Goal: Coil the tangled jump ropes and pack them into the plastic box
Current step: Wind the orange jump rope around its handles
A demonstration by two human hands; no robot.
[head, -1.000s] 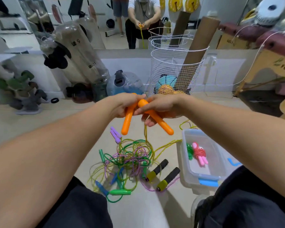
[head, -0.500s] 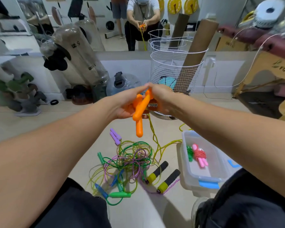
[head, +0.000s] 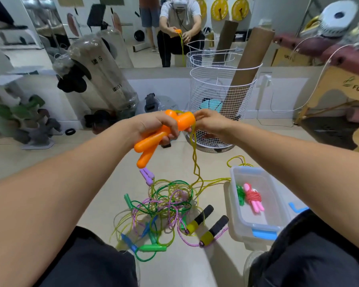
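Lying on the floor at lower centre, the tangled jump ropes (head: 164, 208) wait beside the plastic box (head: 257, 225) at lower right, which holds one coiled rope. Winding should go best with even, snug turns. Higher, at mid-frame, the left hand (head: 153, 126) grips both orange handles (head: 153, 139); the right hand (head: 210, 123) pinches their yellow cord (head: 195, 160), arms extended forward.

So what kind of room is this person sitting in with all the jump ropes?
Probably a home gym or fitness studio: a wall mirror behind, a punching bag leaning on the wall, and a wire basket holding a ball, with ropes piled on the floor.
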